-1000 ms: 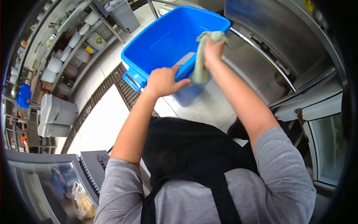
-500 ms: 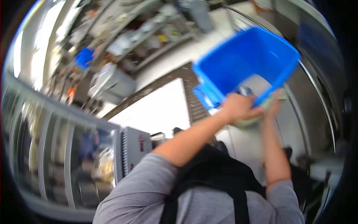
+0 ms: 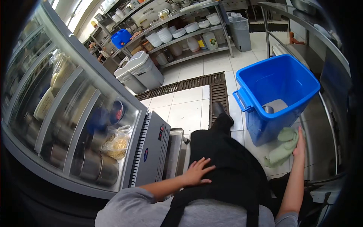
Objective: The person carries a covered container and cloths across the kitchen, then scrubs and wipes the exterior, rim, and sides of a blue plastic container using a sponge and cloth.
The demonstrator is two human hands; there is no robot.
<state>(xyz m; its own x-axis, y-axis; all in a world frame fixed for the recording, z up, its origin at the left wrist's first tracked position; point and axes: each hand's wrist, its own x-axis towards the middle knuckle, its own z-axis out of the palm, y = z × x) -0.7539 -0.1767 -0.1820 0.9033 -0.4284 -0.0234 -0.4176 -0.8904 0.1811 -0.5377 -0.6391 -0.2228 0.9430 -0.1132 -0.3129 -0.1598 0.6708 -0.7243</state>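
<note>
My left hand (image 3: 197, 173) rests on the black apron (image 3: 223, 162) with its fingers spread, holding nothing. A pale green cloth (image 3: 284, 145) hangs crumpled from my right hand (image 3: 300, 143), whose fingers are closed on it. Just beyond the cloth stands a tall blue bin (image 3: 261, 121), upright on the tiles, its side handle facing left. Inside the bin, a metal cup (image 3: 268, 109) lies against some white material (image 3: 279, 104) at the bottom.
A glass-fronted fridge (image 3: 90, 109) with pots and bagged food stands on the left. Grey bins (image 3: 145, 72) and shelves of bowls (image 3: 164, 34) are farther off. A dark floor grate (image 3: 217, 94) crosses the tiles (image 3: 185, 109). Steel counters (image 3: 321, 32) line the right side.
My left hand has come away from the blue bin's rim to the apron. The bin now stands on the floor. My right hand, with the cloth, has moved lower and to the right.
</note>
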